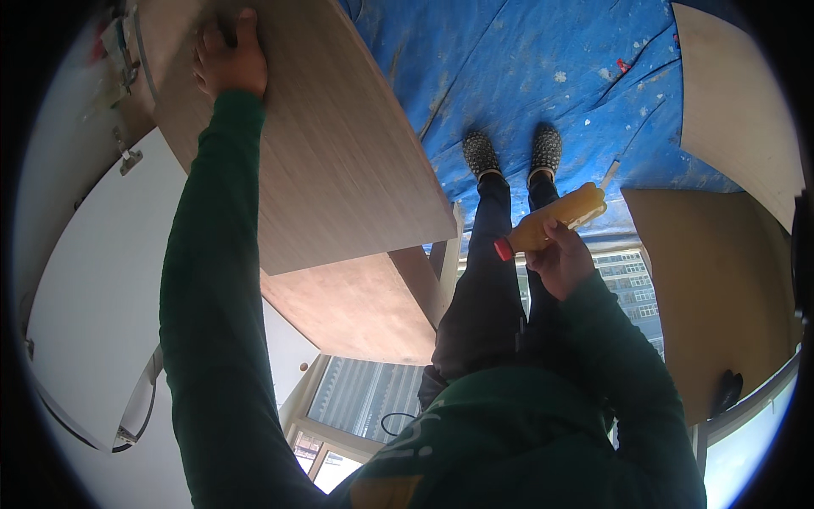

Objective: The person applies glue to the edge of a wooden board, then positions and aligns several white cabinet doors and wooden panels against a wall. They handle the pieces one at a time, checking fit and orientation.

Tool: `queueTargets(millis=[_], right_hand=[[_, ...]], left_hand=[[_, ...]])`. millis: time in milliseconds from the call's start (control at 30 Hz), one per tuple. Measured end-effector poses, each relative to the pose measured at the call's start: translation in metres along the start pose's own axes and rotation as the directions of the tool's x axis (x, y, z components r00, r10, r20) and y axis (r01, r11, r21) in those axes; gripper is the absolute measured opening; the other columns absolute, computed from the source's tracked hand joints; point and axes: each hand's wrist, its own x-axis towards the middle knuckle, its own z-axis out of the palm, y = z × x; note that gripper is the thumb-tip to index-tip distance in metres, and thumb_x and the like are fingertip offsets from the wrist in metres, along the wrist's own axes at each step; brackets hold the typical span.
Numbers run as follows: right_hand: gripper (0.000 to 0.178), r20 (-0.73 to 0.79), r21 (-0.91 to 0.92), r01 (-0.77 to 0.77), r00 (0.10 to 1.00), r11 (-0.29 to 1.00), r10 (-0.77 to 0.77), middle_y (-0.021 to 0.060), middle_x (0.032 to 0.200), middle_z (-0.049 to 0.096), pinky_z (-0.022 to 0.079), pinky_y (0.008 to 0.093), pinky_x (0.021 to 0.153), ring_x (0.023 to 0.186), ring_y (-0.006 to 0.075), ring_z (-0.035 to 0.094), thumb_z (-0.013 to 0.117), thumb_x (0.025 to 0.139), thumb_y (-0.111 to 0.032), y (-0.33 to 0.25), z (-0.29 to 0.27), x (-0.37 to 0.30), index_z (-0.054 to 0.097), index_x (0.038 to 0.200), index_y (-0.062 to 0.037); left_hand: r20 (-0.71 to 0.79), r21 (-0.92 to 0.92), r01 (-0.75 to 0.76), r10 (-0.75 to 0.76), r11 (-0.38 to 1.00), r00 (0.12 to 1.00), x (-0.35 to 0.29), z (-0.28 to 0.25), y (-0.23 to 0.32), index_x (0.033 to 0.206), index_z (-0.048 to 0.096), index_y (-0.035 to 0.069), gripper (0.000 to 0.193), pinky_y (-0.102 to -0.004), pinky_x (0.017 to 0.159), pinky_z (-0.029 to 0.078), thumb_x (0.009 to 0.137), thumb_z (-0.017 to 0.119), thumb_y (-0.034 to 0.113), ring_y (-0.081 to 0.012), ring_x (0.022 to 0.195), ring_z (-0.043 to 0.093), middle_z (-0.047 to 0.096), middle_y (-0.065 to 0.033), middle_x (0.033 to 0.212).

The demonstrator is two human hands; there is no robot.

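Note:
A clear plastic bottle of yellow-orange liquid (pixel 547 219) lies tilted in my right hand (pixel 566 267), with fingers and thumb wrapped round its middle. Its red cap points left toward my legs, and its base points up and right. My left hand (pixel 231 66) reaches to the far left and rests on a wood-grain board (pixel 339 161), its thumb spread away from the fingers. Dark shadow lies between that thumb and the fingers. The board's lower corner comes close to my right hand, but they are apart.
Blue sheeting (pixel 509 76) with pale spots covers the floor under my shoes (pixel 481 153). Below the board is a lighter panel (pixel 356 310). White cabinet doors (pixel 102 280) with hinges stand at left. Tan panels (pixel 712 288) stand at right.

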Motion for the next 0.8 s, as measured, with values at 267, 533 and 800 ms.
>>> queueTargets(millis=[267,533,800], right_hand=[[0.04,-0.217,-0.126,-0.039,0.976,0.991,0.011,0.0064,0.095,0.068,0.049,0.0314,0.053,0.07,0.0191,0.067,0.072,0.101,-0.042,-0.067,-0.068,-0.041,0.059,0.12,-0.0105],[0.04,-0.449,-0.514,-0.185,0.89,0.838,-0.079,0.0066,0.081,0.066,0.043,0.03,0.045,0.056,0.0163,0.06,0.07,0.1,-0.044,-0.114,-0.176,-0.108,0.063,0.114,-0.0081],[0.048,-0.675,-0.541,-0.48,0.737,0.691,-0.017,0.008,0.073,0.064,0.042,0.0307,0.043,0.045,0.0171,0.051,0.08,0.091,-0.051,-0.143,-0.246,-0.159,0.066,0.106,-0.0076]], left_hand=[[-0.106,-0.096,-0.001,-0.01,0.995,0.994,-0.017,-0.009,0.011,0.158,0.051,0.007,0.08,-0.0576,0.133,0.012,0.102,0.055,0.064,-0.0354,0.162,0.026,0.043,-0.0145,0.169],[0.015,-0.397,0.032,-0.029,0.917,0.999,-0.17,-0.07,0.082,0.152,0.054,0.002,0.066,-0.0581,0.122,0.03,0.106,0.06,0.049,-0.0413,0.147,0.041,0.054,-0.0214,0.154],[0.598,-0.542,0.461,-0.062,0.703,0.799,-0.417,-0.192,0.131,0.119,0.076,0.004,0.024,-0.0415,0.099,0.057,0.102,0.069,0.02,-0.033,0.109,0.073,0.078,-0.0173,0.115]])
